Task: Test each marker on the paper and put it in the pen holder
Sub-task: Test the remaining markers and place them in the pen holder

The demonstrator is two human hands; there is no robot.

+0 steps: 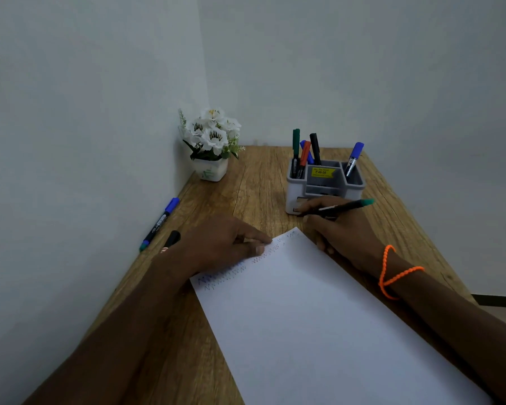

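Right hand [338, 226] grips a green marker [338, 208] beside the holder [324, 185]; left hand [222, 244], fingers straight, pins the paper [319, 317]. Testing seems finished; next, probably holder placement.

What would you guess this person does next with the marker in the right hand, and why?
Probably drop the green-ended marker into the pen holder. The right hand holds it off the paper, near the holder, and a scribble row already runs to the sheet's top corner, so testing looks done. The left hand rests on the paper.
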